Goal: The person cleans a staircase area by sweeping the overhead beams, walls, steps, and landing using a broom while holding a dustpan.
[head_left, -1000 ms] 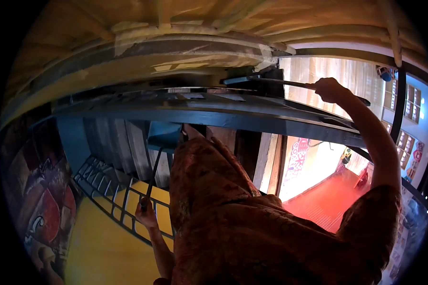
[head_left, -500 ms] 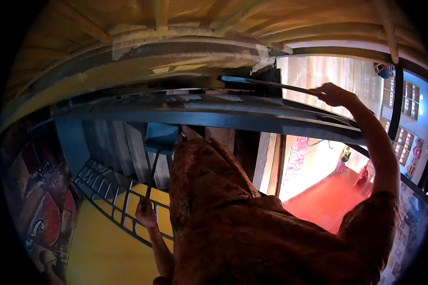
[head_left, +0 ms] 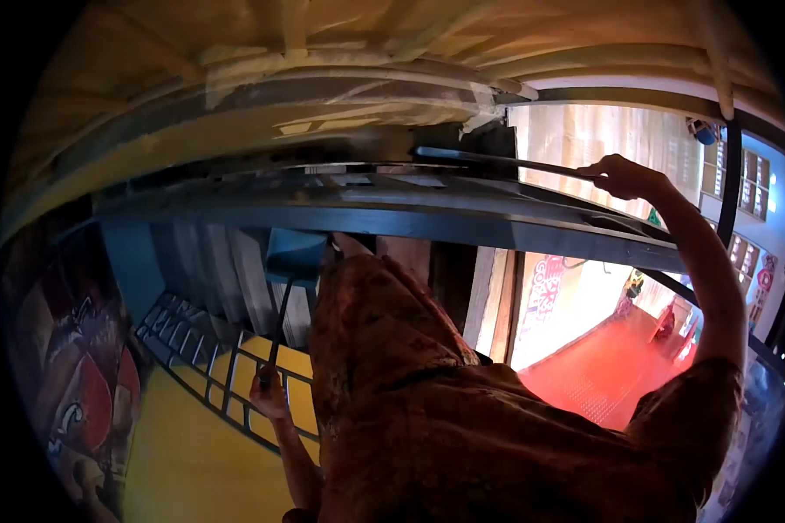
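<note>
My right hand (head_left: 624,177) is closed around the dark handle of a long-handled brush (head_left: 532,164). Its blue head reaches left over the dark ledge beyond the blue-grey beam (head_left: 392,221). Lower left, my left hand (head_left: 269,394) grips the upright handle of a blue dustpan (head_left: 293,253). The dustpan's pan lies just below the beam, beside my clothed leg. My patterned reddish clothing fills the middle of the view.
A metal ladder-like rack (head_left: 227,370) stands by the yellow floor (head_left: 179,444). Painted panels (head_left: 87,392) are at the left. At the right lie a red floor (head_left: 593,362) and shelves on a blue wall. Wooden beams run across the top.
My right hand has moved a little right, taking the brush with it; the brush head went left slightly and then back right. My left hand and the dustpan have barely moved.
</note>
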Demonstrator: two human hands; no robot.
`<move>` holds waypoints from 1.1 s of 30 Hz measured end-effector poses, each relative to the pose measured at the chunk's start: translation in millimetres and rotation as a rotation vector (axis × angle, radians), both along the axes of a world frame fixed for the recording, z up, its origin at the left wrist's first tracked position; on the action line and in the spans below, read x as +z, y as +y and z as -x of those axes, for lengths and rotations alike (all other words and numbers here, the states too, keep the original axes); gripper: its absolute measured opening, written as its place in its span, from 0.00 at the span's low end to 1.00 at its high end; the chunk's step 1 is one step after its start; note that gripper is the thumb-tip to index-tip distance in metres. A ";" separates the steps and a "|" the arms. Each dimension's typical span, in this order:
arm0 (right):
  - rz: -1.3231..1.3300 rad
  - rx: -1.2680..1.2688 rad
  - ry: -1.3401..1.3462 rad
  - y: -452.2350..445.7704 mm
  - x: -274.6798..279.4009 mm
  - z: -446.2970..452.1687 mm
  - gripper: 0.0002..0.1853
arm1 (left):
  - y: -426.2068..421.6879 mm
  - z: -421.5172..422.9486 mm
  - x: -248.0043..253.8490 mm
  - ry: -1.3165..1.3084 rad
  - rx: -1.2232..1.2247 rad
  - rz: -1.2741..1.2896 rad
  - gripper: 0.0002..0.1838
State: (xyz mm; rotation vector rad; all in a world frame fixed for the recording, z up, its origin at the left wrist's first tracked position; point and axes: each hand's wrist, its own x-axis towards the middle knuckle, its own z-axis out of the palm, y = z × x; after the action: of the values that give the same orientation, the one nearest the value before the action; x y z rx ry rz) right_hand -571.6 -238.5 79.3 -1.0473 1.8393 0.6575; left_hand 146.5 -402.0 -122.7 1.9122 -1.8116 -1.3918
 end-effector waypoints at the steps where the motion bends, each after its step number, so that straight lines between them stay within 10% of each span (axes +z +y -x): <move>1: -0.149 -0.227 0.047 -36.5 9.9 -20.6 0.17 | 2.3 -1.0 -1.6 0.013 0.029 0.011 0.04; 12: -0.184 -0.398 0.057 -42.1 26.6 -33.8 0.20 | -9.4 20.8 8.8 -0.134 -0.027 -0.029 0.03; 18: 0.022 0.171 0.047 9.8 -14.1 -4.9 0.22 | -3.1 21.3 3.7 0.019 0.084 -0.067 0.04; 33: -0.085 -0.166 -0.019 9.9 1.2 12.3 0.19 | -8.0 35.8 -7.8 -0.083 0.093 -0.026 0.03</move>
State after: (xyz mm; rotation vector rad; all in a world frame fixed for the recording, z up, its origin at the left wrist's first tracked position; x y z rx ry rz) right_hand -583.9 -228.6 80.5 -0.8324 1.8424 0.6189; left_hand 110.8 -409.9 -130.5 2.0686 -1.7226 -1.3315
